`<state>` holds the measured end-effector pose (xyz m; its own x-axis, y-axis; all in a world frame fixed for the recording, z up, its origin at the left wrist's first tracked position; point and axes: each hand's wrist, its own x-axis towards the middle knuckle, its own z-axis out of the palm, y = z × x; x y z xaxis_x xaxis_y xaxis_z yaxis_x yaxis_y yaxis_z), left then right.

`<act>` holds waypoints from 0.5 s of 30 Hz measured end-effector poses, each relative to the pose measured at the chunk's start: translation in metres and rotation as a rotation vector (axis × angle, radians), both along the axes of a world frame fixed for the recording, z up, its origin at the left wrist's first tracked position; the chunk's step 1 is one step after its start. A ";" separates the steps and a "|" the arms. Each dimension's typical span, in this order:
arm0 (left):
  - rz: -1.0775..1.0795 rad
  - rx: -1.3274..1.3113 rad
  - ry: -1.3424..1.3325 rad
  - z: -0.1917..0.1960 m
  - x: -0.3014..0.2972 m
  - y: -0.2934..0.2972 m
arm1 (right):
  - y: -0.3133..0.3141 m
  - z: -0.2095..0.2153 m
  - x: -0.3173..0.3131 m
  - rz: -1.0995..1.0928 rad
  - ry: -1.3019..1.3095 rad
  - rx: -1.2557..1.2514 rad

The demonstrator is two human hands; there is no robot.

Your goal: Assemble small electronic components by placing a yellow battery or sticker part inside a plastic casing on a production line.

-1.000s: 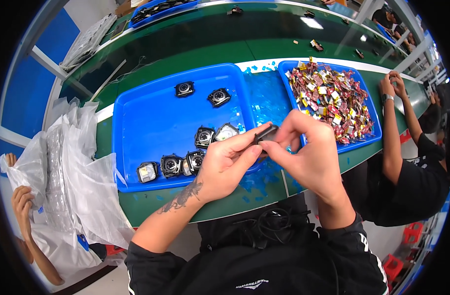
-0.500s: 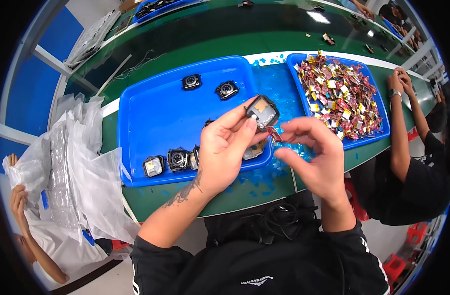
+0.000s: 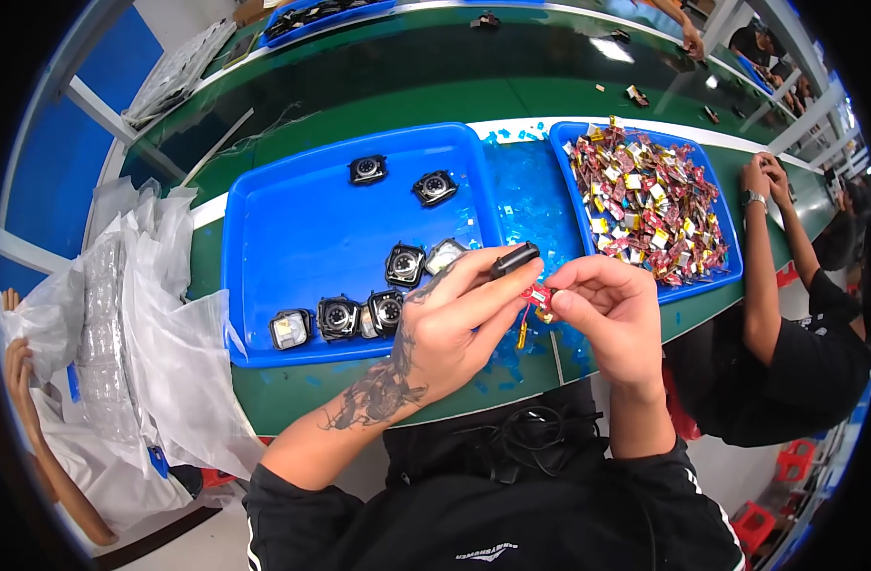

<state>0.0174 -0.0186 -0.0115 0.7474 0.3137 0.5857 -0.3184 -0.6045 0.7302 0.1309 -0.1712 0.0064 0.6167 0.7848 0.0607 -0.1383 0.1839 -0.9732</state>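
My left hand [image 3: 459,319], its back turned up, is closed around a black watch case [image 3: 515,259] that shows edge-on. Thumb and forefinger of my right hand [image 3: 609,319] pinch a small red flexible circuit piece [image 3: 537,296] just beneath the case. A thin yellow strip [image 3: 522,335] dangles below it. Whether the piece is still joined to the case is hidden by my fingers. Left of my hands, several watch cases lie in a blue tray [image 3: 302,228], one of them a black case with a round back [image 3: 338,317].
At the right, a second blue tray [image 3: 561,164] is heaped with red, white and yellow circuit pieces [image 3: 645,205]. Small blue film scraps [image 3: 526,205] litter the green table between the trays. Translucent plastic sheeting [image 3: 178,381] hangs at the left. Co-workers sit on both sides.
My left hand has rolled over, turning the watch case from face-up to edge-on. The right thumb and forefinger, apart before, have closed on the red piece.
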 end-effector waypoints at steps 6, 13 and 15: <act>-0.138 -0.167 0.408 0.011 -0.004 0.005 | -0.003 0.005 0.006 0.012 -0.126 -0.014; -0.262 -0.808 0.425 0.001 0.001 0.000 | -0.002 -0.004 -0.009 -0.115 -0.208 -0.081; -0.260 -0.780 0.444 0.003 0.000 -0.001 | 0.005 -0.007 -0.010 -0.232 -0.415 -0.118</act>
